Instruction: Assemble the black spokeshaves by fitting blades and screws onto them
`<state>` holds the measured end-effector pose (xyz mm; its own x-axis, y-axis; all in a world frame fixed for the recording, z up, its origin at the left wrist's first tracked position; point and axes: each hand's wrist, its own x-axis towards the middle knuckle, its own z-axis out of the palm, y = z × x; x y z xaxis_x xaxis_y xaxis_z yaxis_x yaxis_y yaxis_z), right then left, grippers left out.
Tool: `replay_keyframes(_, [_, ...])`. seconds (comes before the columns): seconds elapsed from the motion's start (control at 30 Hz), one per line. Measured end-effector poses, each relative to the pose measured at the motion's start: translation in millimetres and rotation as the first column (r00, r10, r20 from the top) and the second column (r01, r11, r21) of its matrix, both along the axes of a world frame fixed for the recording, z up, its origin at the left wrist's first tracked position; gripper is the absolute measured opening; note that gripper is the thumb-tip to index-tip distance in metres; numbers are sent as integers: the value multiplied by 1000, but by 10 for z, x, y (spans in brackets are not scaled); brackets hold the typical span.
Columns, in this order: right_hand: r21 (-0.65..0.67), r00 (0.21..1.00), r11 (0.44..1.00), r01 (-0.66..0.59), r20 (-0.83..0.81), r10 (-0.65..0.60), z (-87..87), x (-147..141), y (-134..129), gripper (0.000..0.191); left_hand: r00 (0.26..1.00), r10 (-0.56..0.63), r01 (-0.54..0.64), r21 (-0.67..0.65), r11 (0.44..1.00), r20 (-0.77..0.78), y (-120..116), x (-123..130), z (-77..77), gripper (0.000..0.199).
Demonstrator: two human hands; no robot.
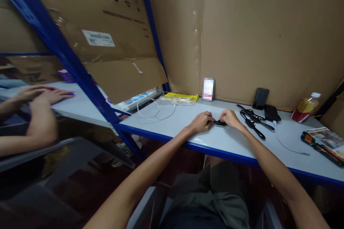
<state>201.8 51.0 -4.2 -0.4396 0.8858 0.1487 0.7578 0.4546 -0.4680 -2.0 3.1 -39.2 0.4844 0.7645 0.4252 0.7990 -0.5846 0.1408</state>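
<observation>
Where the desk (174,123) is backed by a tall cardboard wall (242,43), its pale top is edged in blue. To the left, a second desk is leaned on by a co-worker's forearms (43,120). Near the front edge of the nearer desk, the left hand (202,121) and right hand (230,117) are set close together, fingers curled in. At far right, a drink bottle (305,108) is stood upright; an orange-and-black tool (322,148) is laid nearer the front. Right of the hands, black two-handled tools (252,125) are grouped flat. Behind them, a dark phone (261,98) is leaned on the cardboard; a lit phone (208,88) is propped further left. Smallest: a black piece (220,123), placed low between both hands. Its left end is pinched by nearly closed left fingertips; right fingertips are bent over its top, grip cannot be told.
</observation>
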Motion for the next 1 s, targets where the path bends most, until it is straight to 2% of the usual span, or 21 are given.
replay_keyframes(0.13, [116, 987, 993, 22, 158, -40, -9, 15, -59, 20, 1000, -3, 3, 7, 1000, 7, 5, 4, -9, 31])
replay_keyframes(0.3, [240, 927, 971, 9, 361, -97, 16, -38, -197, 33, 1000, -4, 4, 13, 1000, 5, 11, 2, -16, 30])
replay_keyframes(0.43, [245, 954, 968, 47, 276, -116, 35, -40, -190, 31, 1000, -2, 2, 10, 1000, 4, 17, -5, -25, 31])
replay_keyframes(0.53, [149, 987, 988, 46, 146, -68, 20, -31, -129, 24, 1000, 0, -1, 10, 1000, 7, 22, -8, -35, 31])
replay_keyframes(0.63, [100, 993, 994, 36, 108, -47, 0, -38, -83, 22, 1000, 3, -3, 9, 1000, 10, 24, -7, -37, 31])
replay_keyframes(0.8, [110, 982, 992, 62, 170, -80, 6, -28, -113, 21, 1000, -3, 3, 6, 1000, 6, 17, -2, -21, 30])
replay_keyframes(1.0, [238, 923, 970, 44, 361, -130, 24, -74, -241, 34, 1000, 5, -5, 8, 1000, 0, 17, -2, -20, 31])
